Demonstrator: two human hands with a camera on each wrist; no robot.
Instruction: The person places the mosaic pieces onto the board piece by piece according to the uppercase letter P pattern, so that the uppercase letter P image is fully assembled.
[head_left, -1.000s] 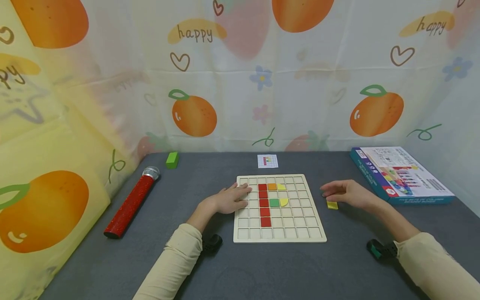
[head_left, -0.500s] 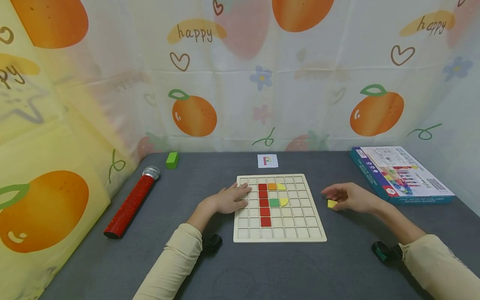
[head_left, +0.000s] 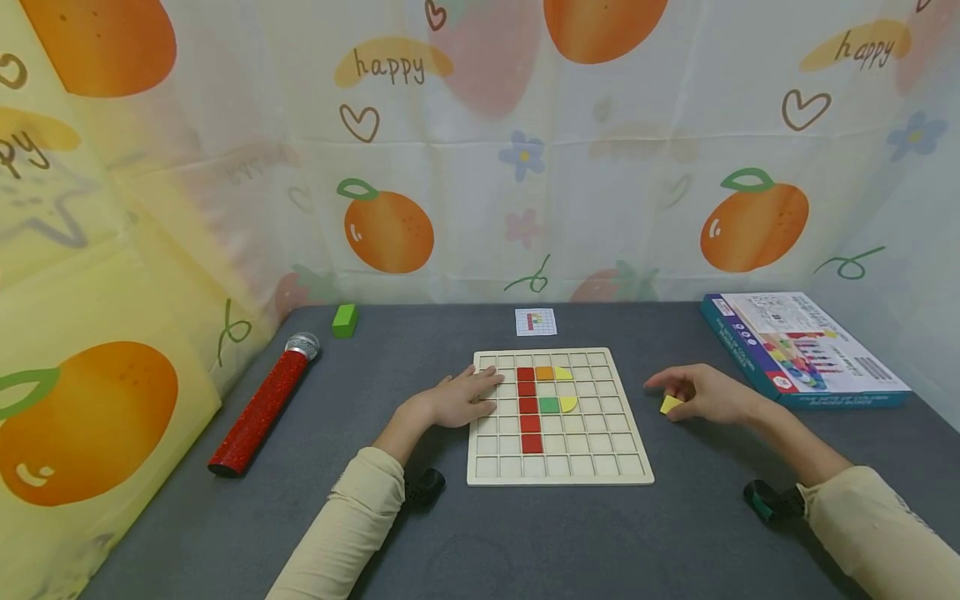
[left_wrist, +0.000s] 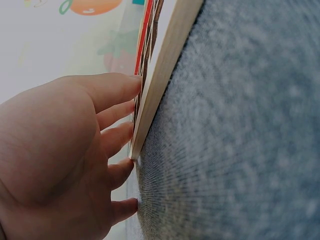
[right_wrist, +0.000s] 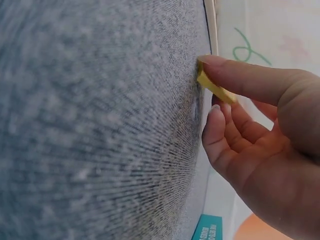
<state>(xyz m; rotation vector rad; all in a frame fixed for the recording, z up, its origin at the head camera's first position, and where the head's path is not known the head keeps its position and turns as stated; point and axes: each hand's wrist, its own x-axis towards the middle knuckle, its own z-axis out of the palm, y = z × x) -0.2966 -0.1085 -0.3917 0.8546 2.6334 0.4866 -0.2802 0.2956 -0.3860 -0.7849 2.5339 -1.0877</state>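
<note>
A pale gridded board (head_left: 592, 446) lies on the dark table. In its cells are a column of red squares (head_left: 531, 423), an orange square (head_left: 543, 374), a green square (head_left: 549, 405) and two yellow pieces, one with a rounded side (head_left: 568, 404). My left hand (head_left: 453, 402) rests on the board's left edge with fingers spread; in the left wrist view its fingertips lie along the wooden edge (left_wrist: 162, 75). Right of the board, my right hand (head_left: 708, 395) pinches a small yellow tile (right_wrist: 215, 87) between thumb and fingers, tilted close over the table.
Behind the board lies a small card with a coloured grid pattern (head_left: 536, 322). A game box (head_left: 817, 350) sits at the back right. On the left are a red glittery microphone (head_left: 262, 408) and a green block (head_left: 345, 320). A fruit-print curtain (head_left: 465, 183) hangs behind.
My right hand has shifted slightly right and closed its thumb and fingers on the yellow tile, which has moved a little right and now tilts. The left hand and board stay put.
</note>
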